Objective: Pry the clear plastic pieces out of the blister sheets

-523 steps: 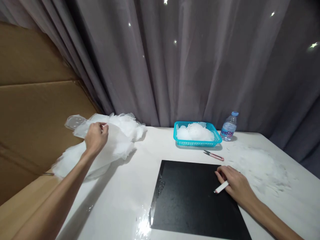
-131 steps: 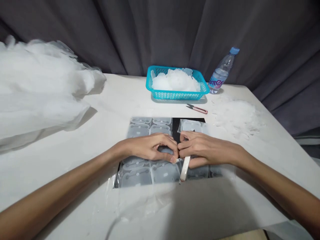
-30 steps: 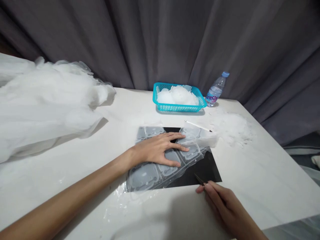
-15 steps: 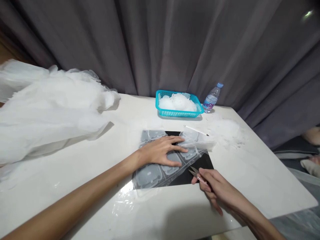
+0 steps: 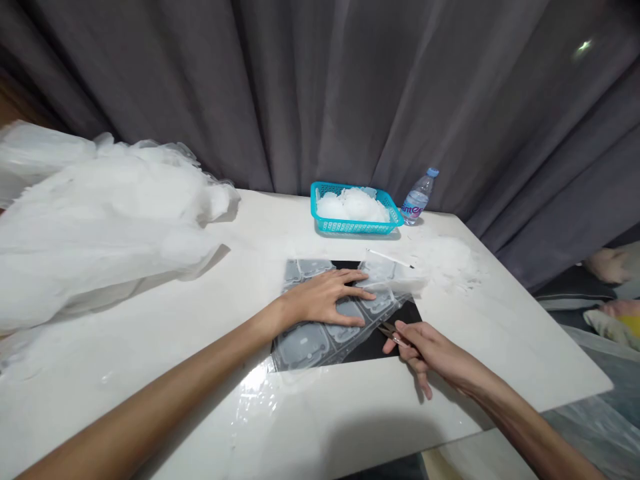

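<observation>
My left hand [image 5: 325, 297] lies spread flat on a clear plastic sheet [image 5: 303, 345] patterned with whitish rounded shapes. Beneath the sheet is a black mat [image 5: 367, 348], bare along its lower right. My right hand [image 5: 417, 343] grips small scissors [image 5: 389, 331], whose blades reach the sheet's right-hand edge over the mat. Part of the scissors' handle is hidden by my fingers. A thin white stick with a dark tip [image 5: 393, 258] lies just beyond the sheet.
A turquoise basket [image 5: 357, 227] with white pieces stands at the back, beside a water bottle [image 5: 416, 199]. White translucent sheets [image 5: 110, 220] are heaped at left. Offcuts [image 5: 453, 263] lie at right on the white table [image 5: 200, 413]. Part of another person [image 5: 607, 265] shows at far right.
The scissors in my right hand have moved slightly up and left, closer to the sheet's edge, and their blades look less spread. My left hand stays spread in place.
</observation>
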### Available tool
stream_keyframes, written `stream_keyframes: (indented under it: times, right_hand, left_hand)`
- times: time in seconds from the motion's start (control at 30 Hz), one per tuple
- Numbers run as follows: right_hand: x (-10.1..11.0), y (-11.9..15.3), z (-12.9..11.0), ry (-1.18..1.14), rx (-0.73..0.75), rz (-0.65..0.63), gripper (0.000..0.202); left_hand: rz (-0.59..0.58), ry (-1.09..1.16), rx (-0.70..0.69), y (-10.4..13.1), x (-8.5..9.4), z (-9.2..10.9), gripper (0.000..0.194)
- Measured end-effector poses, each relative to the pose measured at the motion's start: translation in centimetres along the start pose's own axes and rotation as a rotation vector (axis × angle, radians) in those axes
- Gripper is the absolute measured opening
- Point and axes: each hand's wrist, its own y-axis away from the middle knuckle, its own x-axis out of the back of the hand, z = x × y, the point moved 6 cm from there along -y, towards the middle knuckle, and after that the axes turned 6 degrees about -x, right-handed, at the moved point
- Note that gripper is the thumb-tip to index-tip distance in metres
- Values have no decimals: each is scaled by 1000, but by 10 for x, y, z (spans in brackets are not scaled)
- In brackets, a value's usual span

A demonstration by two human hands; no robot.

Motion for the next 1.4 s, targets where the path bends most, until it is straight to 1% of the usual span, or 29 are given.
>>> stream_keyframes:
  times: [0.17, 0.33, 0.43, 0.57, 0.63, 0.73, 0.9, 1.03, 1.13, 1.27, 1.4]
  right_hand:
    - [-7, -10, -6, 68, 31, 17, 69]
    - [-14, -9, -10, 16, 64, 93, 65]
    - [-18, -7, -11, -42, 43, 93, 61]
    - [-23, -4, -8, -212, 6, 85, 58]
    - [-25, -4, -6, -292, 26, 106, 58]
    - [-28, -5, -4, -338, 58, 111, 58]
    - [-26, -3, -1, -336, 55, 94, 59]
    - [-24, 1, -2, -337, 6, 88, 56]
    - [-23, 1, -5, -353, -25, 108, 50]
    - [-26, 1, -9, -394, -24, 147, 43]
    - [-29, 7, -3, -444, -28, 177, 42]
  left_hand:
    - [22, 23, 2, 0, 1, -1, 60]
    - [24, 37, -8, 0, 2, 0, 61]
    - [17, 25, -1, 0, 2, 0, 63]
    - [9, 40, 13, 0, 2, 0, 68]
    - [8, 54, 22, 0, 2, -1, 69]
    - [0, 67, 34, -1, 2, -2, 70]
    - [1, 83, 26, -1, 1, -5, 70]
    - [7, 81, 13, -1, -1, -6, 71]
    - [6, 73, 12, -2, -1, -7, 71]
    - [-4, 66, 4, -3, 0, -6, 71]
    - [-10, 73, 13, -4, -1, -6, 72]
